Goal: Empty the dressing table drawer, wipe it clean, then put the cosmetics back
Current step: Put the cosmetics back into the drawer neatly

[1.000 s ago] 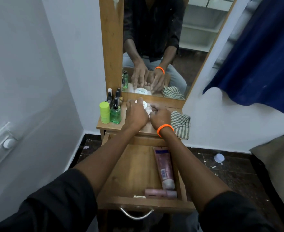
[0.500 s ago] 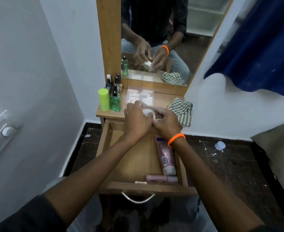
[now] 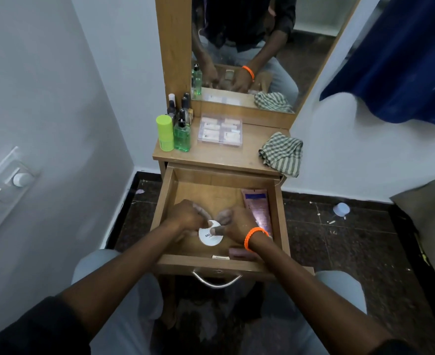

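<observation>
Down at lower centre of the frame, both hands meet over the open drawer (image 3: 279, 221). The left hand (image 3: 185, 217) and right hand (image 3: 238, 222) each curl fingers round the rim of a small white jar (image 3: 210, 236), pinching it from either side. Holding it two-handed, low over the wooden floor of the drawer, suggests it is being set down inside as part of the putting-back stage; whether its base touches the wood I cannot tell.

Inside the drawer, a pink tube (image 3: 258, 208) lies lengthwise along the right wall, likely tucked there to leave the middle free. A second, shorter tube (image 3: 238, 252) lies crosswise against the front wall, with a small pale item (image 3: 220, 257) just beside it.

On the tabletop (image 3: 226, 157), upper centre, things not yet returned wait: a lime canister (image 3: 165, 133) and a green bottle (image 3: 182, 135) at the left with smaller dark bottles (image 3: 183, 108) behind, a clear compartment box (image 3: 220, 131) mid-top, and a checked cloth (image 3: 281, 153) draped over the right edge.
</observation>
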